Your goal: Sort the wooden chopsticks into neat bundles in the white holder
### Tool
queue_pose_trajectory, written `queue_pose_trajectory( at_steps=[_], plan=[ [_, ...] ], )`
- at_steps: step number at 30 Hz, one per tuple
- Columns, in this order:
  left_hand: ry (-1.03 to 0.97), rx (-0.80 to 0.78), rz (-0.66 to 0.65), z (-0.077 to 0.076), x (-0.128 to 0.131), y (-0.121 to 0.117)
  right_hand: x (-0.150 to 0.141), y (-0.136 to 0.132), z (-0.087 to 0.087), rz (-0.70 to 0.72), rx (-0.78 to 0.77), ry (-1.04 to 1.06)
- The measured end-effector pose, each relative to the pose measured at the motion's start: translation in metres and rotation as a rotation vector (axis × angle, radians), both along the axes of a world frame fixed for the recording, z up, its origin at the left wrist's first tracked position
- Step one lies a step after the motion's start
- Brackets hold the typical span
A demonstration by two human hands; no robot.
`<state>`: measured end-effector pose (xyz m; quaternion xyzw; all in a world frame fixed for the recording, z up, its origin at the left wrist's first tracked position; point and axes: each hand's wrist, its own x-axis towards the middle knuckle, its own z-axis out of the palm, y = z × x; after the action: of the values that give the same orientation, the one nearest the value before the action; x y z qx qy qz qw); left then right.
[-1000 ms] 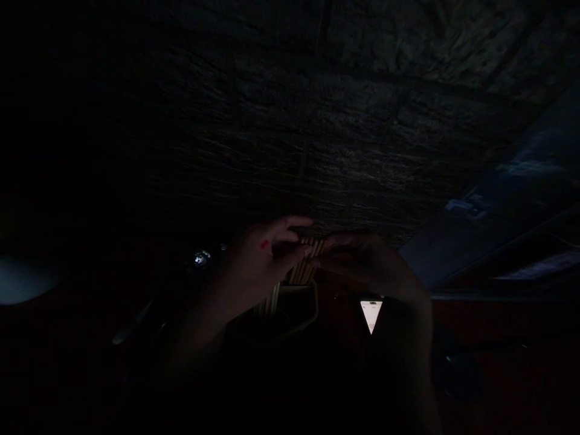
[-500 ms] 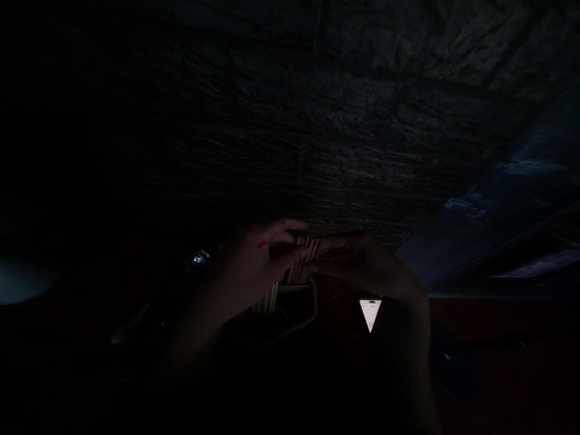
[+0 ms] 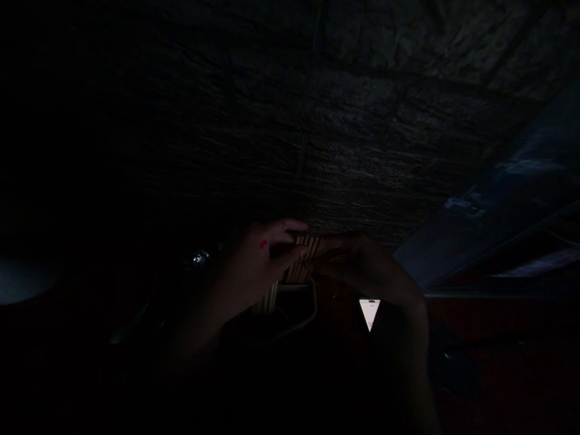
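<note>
In very dim light my left hand (image 3: pixel 265 257) holds a row of thin tan sticks (image 3: pixel 299 260) between thumb and fingers. A small red mark shows on the back of that hand. From the other side my right hand (image 3: pixel 351 257) pinches the right edge of the same row, its fingertips in shadow. Just below the sticks is a dark open container with a pale rim (image 3: pixel 313 305). More tan sticks (image 3: pixel 270 299) stand at its left side, partly behind my left wrist. What the sticks are exactly is too dark to tell.
A lit phone screen (image 3: pixel 370 313) glows beside my right wrist, partly covered. A rough stone-like wall (image 3: pixel 344 139) rises behind my hands. A bluish panel (image 3: pixel 471 208) slants along the right. Something small and shiny (image 3: pixel 200 258) lies left of my left hand.
Almost everything stays as it was. My right hand has shifted very slightly, still at the right edge of the sticks; my left hand keeps its hold.
</note>
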<state>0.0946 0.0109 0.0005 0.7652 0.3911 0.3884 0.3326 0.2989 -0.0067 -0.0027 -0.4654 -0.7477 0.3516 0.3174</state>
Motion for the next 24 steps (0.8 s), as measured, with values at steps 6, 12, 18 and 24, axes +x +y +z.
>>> queue_pose_trajectory(
  at_steps=[6, 12, 18, 24],
  plan=[
    [-0.019, 0.004, 0.000, -0.0011, -0.0009, 0.0002, 0.0013, 0.0001, -0.0001, 0.008, 0.011, -0.020],
    [0.008, 0.003, 0.014, -0.0018, -0.0011, 0.0008, 0.0002, 0.0005, 0.0007, 0.035, -0.033, 0.045],
    [0.014, 0.028, -0.001, 0.0003, -0.0022, -0.0011, 0.0022, 0.0032, -0.0044, 0.051, -0.106, 0.058],
    [0.042, 0.072, -0.023, -0.0026, -0.0066, -0.0001, 0.0021, 0.0042, -0.0058, 0.072, -0.157, 0.056]
  ],
)
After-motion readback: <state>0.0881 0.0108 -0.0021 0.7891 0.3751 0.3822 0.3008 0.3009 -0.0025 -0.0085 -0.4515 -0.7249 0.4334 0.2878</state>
